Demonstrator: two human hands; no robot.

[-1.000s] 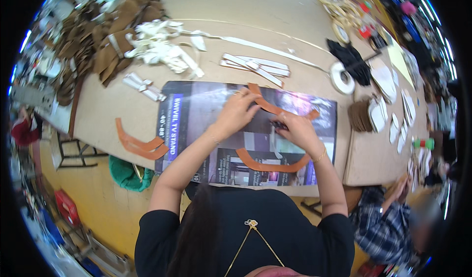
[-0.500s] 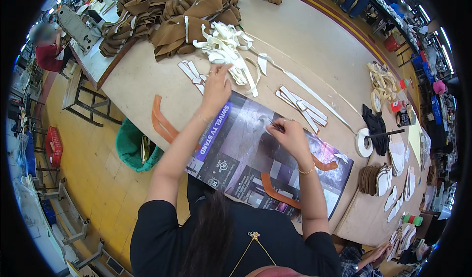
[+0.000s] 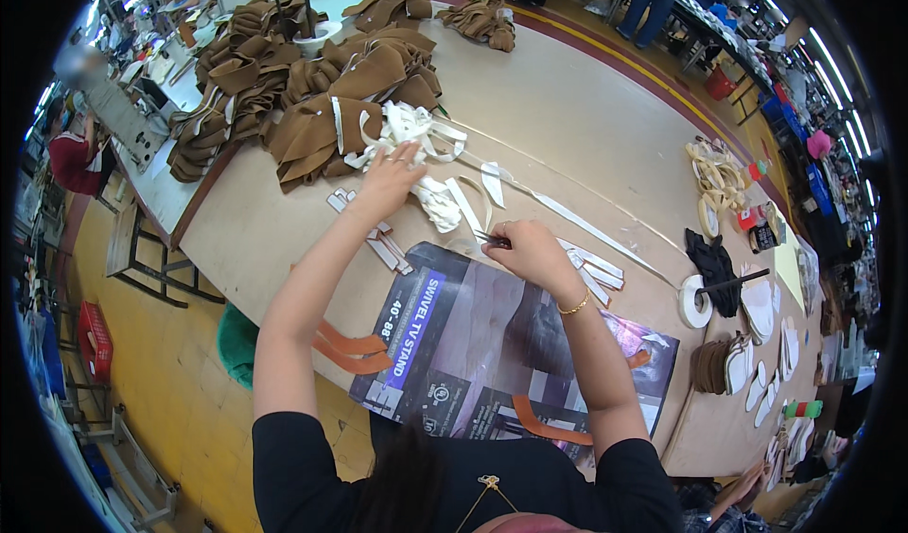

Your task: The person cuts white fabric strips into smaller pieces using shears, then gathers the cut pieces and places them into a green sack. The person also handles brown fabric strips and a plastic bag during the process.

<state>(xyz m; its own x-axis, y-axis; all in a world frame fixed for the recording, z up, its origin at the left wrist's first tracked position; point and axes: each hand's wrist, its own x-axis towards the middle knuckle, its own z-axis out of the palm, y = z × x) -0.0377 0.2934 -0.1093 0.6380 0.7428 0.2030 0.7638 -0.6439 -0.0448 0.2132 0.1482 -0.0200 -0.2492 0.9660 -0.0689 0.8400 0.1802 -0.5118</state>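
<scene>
My left hand [image 3: 392, 181] reaches over a tangled pile of white strips [image 3: 437, 208], its fingers apart and touching the pile. My right hand [image 3: 532, 254] is closed around a small dark pointed tool [image 3: 495, 241]; its exact kind is hard to make out. The tool's tip points left, beside the ends of the white strips. Below both hands lies a printed cardboard sheet [image 3: 463, 315]. A curved orange strip [image 3: 549, 426] rests on its near part, and more orange strips [image 3: 345, 344] lie at its left edge.
Brown fabric pieces [image 3: 322, 126] are heaped at the far left. White-topped strips [image 3: 594, 270] lie right of my right hand, others [image 3: 378, 240] by my left forearm. A white tape roll [image 3: 695, 301], black cloth [image 3: 716, 261] and stacked brown pieces [image 3: 714, 363] stand at right.
My right hand has moved forward and left, off the sheet, with the tool towards the white strips. My left hand has shifted slightly left and further onto the pile. The head view has shifted.
</scene>
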